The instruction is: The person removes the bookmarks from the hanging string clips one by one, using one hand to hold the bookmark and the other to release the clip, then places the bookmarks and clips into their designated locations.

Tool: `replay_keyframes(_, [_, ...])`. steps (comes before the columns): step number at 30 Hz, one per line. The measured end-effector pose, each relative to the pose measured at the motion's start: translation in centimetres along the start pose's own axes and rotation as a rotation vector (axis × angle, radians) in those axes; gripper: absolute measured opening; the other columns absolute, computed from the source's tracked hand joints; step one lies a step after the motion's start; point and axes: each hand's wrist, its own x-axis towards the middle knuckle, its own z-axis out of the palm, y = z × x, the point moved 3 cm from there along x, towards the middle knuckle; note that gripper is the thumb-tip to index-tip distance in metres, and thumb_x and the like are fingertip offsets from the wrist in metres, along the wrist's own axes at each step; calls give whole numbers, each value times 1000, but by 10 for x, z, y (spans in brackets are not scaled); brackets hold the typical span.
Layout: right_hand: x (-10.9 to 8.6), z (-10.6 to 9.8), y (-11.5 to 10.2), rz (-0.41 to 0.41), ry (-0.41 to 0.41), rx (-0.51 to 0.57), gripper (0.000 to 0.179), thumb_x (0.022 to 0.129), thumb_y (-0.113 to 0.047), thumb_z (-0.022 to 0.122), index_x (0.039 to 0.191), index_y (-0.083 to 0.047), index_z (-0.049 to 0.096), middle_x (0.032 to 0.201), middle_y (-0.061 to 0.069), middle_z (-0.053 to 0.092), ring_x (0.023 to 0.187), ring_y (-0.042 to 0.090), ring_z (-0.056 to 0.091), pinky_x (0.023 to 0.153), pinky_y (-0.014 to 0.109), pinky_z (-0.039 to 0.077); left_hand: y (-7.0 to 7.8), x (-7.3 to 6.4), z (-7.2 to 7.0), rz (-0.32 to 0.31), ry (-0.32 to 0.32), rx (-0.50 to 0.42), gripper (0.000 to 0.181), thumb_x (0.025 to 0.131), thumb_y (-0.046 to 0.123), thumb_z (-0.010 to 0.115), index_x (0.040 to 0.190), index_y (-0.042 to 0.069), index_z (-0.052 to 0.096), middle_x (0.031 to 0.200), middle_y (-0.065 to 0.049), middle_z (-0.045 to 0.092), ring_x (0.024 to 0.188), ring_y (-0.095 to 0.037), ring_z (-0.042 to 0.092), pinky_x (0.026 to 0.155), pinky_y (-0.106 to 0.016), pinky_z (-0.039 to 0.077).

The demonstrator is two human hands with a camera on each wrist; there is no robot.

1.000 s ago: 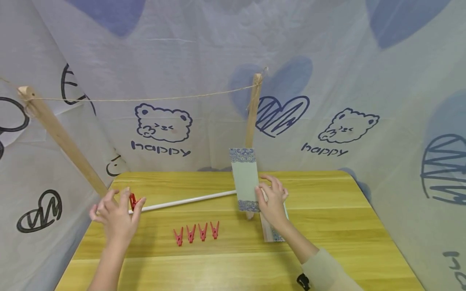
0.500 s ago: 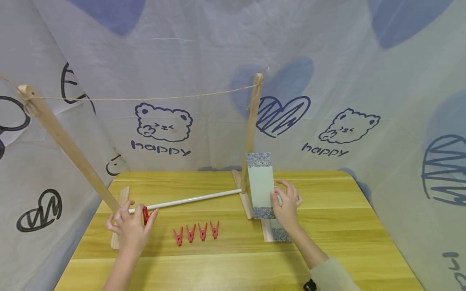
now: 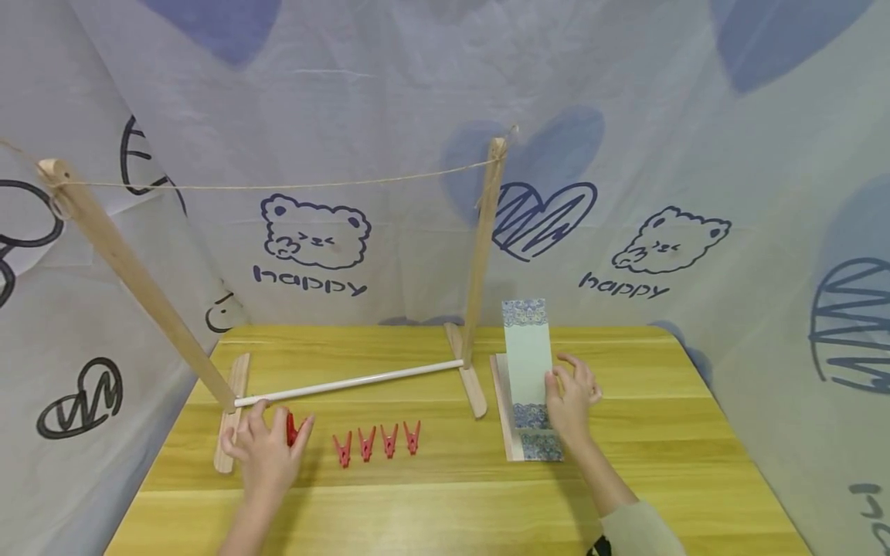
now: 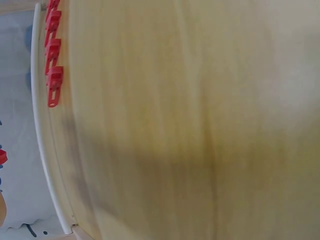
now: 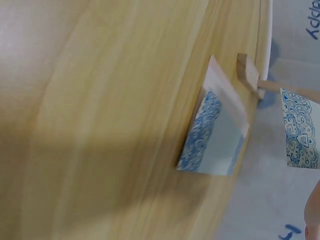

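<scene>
My left hand [image 3: 263, 455], low at the left of the table, pinches a red clothespin [image 3: 291, 429] between thumb and finger. Only a bit of that clothespin [image 4: 2, 157] enters the left wrist view. My right hand [image 3: 574, 403] pinches the right edge of a pale card [image 3: 527, 351] with blue patterned bands at both ends, held upright. Behind and below it lies a flat light board [image 3: 512, 446] bearing another patterned card [image 3: 542, 447]. In the right wrist view the lower card [image 5: 202, 137] shows on its board, while the held card [image 5: 301, 131] is cut off at the edge.
Several red clothespins [image 3: 366, 445] lie in a row mid-table. Behind them stands a frame: a left wooden post [image 3: 142, 282], a right post [image 3: 481, 266], a white rod [image 3: 348, 384] low between them and a string [image 3: 278, 187] across the top. A printed cloth [image 3: 417, 255] hangs behind.
My right hand has carried the card rightward and slightly down, from in front of the right post to over the board. My left hand has moved right and down with the clothespin.
</scene>
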Motion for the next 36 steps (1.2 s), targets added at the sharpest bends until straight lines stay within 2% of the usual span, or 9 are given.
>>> replay_keyframes(6, [-4, -4, 16, 48, 5, -36, 15, 88, -8, 53, 78, 2, 58, 119, 22, 48, 119, 43, 30, 92, 61, 4, -1, -10, 5, -18, -20, 19, 70, 88, 64, 29, 85, -3, 48, 112, -28, 36, 100, -45, 30, 82, -68, 12])
replay_keyframes(10, [-8, -5, 26, 93, -3, -57, 12, 86, -5, 53, 79, 3, 58, 120, 21, 48, 119, 43, 29, 92, 61, 4, -1, -15, 8, -60, -81, 17, 72, 88, 65, 26, 87, -3, 48, 114, -28, 36, 101, -45, 31, 84, -69, 11])
replay_keyframes(13, [-11, -5, 34, 125, -10, -78, 13, 87, -6, 53, 79, 3, 58, 120, 21, 48, 120, 43, 29, 93, 61, 5, -1, -18, 11, -97, -142, 14, 66, 90, 61, 31, 88, -3, 48, 116, -28, 35, 104, -46, 29, 86, -68, 10])
replay_keyframes(16, [-15, -6, 40, 149, -12, -101, 15, 88, -8, 53, 79, 3, 58, 119, 21, 49, 119, 42, 30, 92, 60, 7, -2, -21, 14, -126, -187, 25, 54, 90, 51, 42, 88, -2, 47, 117, -28, 35, 106, -46, 29, 88, -67, 9])
replay_keyframes(19, [-19, -5, 46, 164, -12, -116, 16, 88, -8, 53, 80, 4, 59, 118, 22, 49, 119, 42, 31, 92, 60, 7, -3, -25, 18, -147, -202, 38, 44, 87, 41, 52, 88, -2, 47, 117, -27, 36, 106, -45, 30, 89, -66, 9])
replay_keyframes(23, [-23, -5, 53, 197, -25, -137, 15, 88, -8, 52, 81, 4, 59, 118, 22, 48, 118, 42, 30, 92, 59, 8, -5, -30, 22, -189, -231, 51, 38, 83, 34, 59, 88, -2, 48, 118, -26, 35, 106, -44, 31, 90, -65, 8])
replay_keyframes(31, [-28, -4, 63, 283, -58, -172, 16, 88, -9, 52, 84, 4, 60, 119, 21, 48, 120, 41, 30, 92, 59, 9, -4, -32, 27, -257, -318, 72, 39, 83, 33, 61, 94, -3, 50, 123, -28, 35, 111, -46, 30, 92, -65, 7])
replay_keyframes(36, [-30, -1, 71, 349, -136, -219, 21, 90, -12, 48, 91, 4, 61, 122, 21, 47, 121, 41, 28, 93, 60, 9, -3, -32, 34, -303, -357, 68, 42, 85, 34, 59, 97, -5, 51, 125, -29, 34, 114, -47, 29, 93, -66, 6])
